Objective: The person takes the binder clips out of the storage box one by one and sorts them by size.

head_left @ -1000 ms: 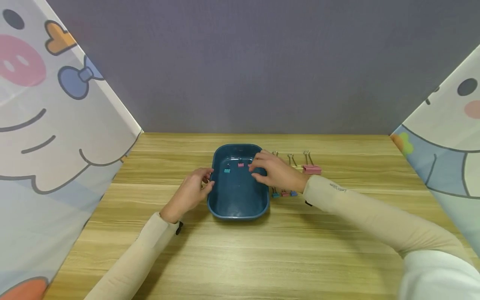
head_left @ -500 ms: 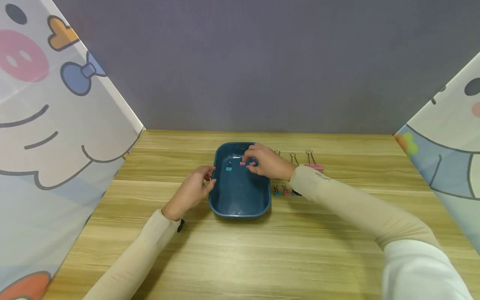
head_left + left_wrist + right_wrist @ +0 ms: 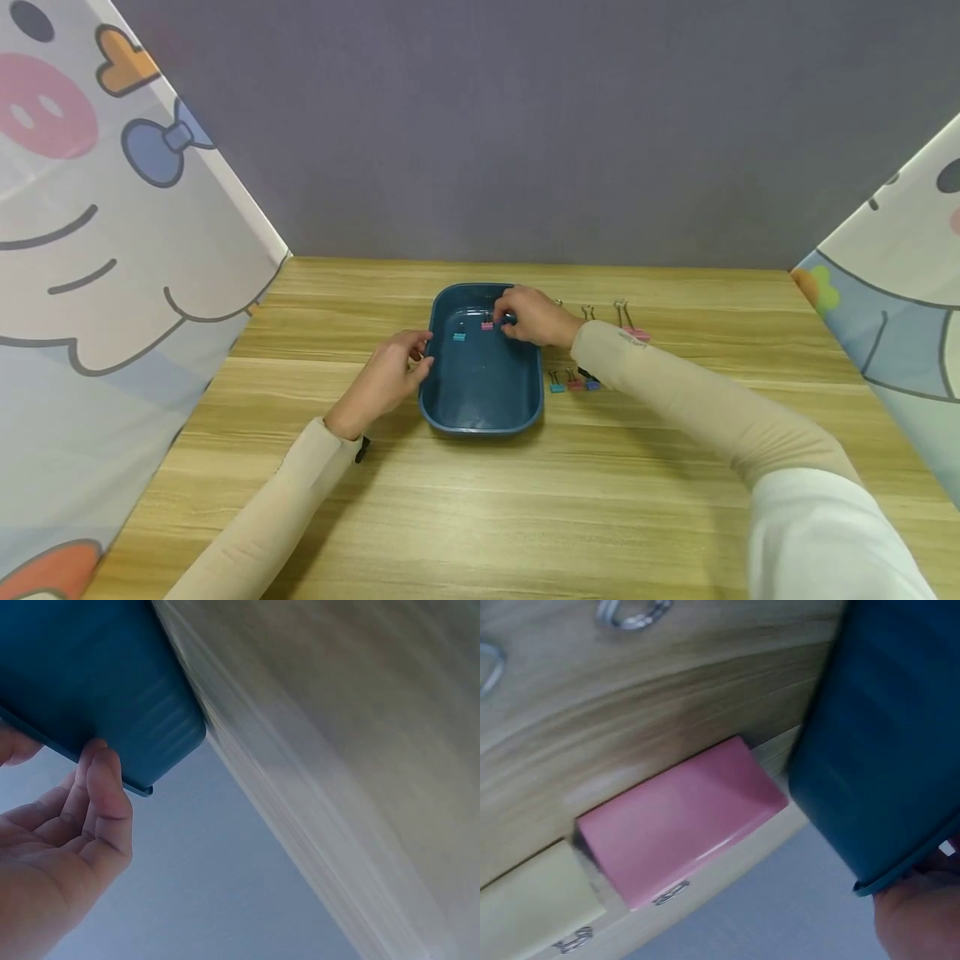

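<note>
A dark blue tray [image 3: 480,392] stands on the table, with a small teal binder clip [image 3: 459,337] and a small pink binder clip [image 3: 487,326] inside. My left hand [image 3: 386,375] holds the tray's left rim, its fingertips against the outer wall [image 3: 139,697] in the left wrist view. My right hand [image 3: 536,318] reaches over the right rim, thumb and fingers bent together above the tray floor. They seem to pinch a small binder clip, mostly hidden. In the right wrist view a sliver of pink [image 3: 954,843] shows near that hand's fingers [image 3: 915,915].
Right of the tray lie small teal [image 3: 557,387], red [image 3: 575,385] and blue binder clips [image 3: 592,384]. Behind them are larger clips, among them a pink one [image 3: 682,821] and a pale yellow one [image 3: 536,904]. A grey panel [image 3: 525,133] stands behind the table.
My right hand first moves left inside the tray, then slightly back to the right. A pink clip seen at its fingertips earlier is now mostly hidden. The left hand stays at the rim.
</note>
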Demonstrator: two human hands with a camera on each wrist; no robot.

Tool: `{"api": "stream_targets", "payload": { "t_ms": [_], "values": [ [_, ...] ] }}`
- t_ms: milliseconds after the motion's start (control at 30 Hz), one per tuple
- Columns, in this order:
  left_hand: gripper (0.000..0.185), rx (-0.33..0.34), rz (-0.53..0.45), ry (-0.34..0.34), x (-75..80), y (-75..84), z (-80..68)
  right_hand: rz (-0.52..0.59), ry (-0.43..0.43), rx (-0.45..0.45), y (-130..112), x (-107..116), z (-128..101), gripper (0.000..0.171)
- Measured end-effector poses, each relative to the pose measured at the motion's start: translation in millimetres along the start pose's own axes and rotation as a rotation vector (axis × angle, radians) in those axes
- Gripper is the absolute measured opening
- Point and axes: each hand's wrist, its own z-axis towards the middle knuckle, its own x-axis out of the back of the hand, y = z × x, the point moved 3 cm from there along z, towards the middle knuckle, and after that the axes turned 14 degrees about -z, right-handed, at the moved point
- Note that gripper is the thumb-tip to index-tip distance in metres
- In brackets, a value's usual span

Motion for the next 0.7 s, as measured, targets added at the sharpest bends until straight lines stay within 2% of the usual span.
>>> {"api": "stream_targets", "payload": {
  "t_ms": [233, 467, 700],
  "values": [
    [0.037, 0.005, -0.002, -0.003, 0.3, -0.2, 0.0, -0.044, -0.074, -0.061, -0.5, -4.4, 2.7, 0.012],
    [0.036, -0.01, 0.001, 0.003, 1.0, 0.1, -0.1, -0.09, -0.074, -0.078, -4.6, -3.8, 4.0, 0.005],
    [0.036, -0.022, -0.015, 0.012, 0.8, -0.2, -1.1, -0.098, -0.073, -0.066, -8.3, -5.3, 4.5, 0.012]
  ]
}}
